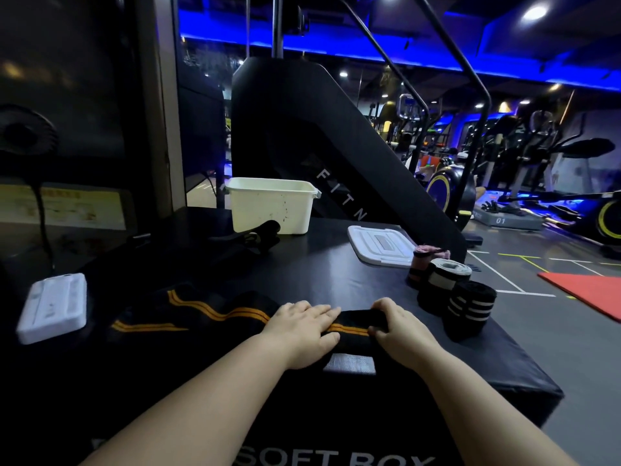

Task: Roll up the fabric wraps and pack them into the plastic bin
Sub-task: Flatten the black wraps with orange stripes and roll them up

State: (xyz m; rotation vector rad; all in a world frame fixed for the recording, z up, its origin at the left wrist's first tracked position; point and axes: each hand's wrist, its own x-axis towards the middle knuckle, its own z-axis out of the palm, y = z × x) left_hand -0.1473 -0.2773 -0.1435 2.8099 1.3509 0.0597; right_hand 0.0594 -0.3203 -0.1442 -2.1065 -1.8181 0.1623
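1. Blue ceiling lights glow over a dim gym with exercise machines on the right. Up front, a black padded box (336, 274) serves as the work surface.
2. A black wrap with orange stripes (208, 314) lies along the near edge of the box. Its loose length is crumpled toward the left and its right end is rolled up.
3. The left hand (302, 327) lies flat on the wrap with fingers straight and together, pressing down just left of the roll.
4. The right hand (400, 327) curls over the rolled end and grips it, fingers across the top and thumb on the near side.
5. A white plastic bin (272, 205) stands open at the far edge of the box, well apart from both hands. Its inside cannot be seen.
6. The bin's lid (379, 245) lies flat toward the far right corner.
7. Three finished rolls stand close together by the right edge: a pink roll (420, 264) beside the lid, a black-and-white roll (445, 280), then a striped black roll (470, 309) nearest.
8. A black strap (255, 235) lies just in front of the bin, and a white device (52, 307) sits off to the left.
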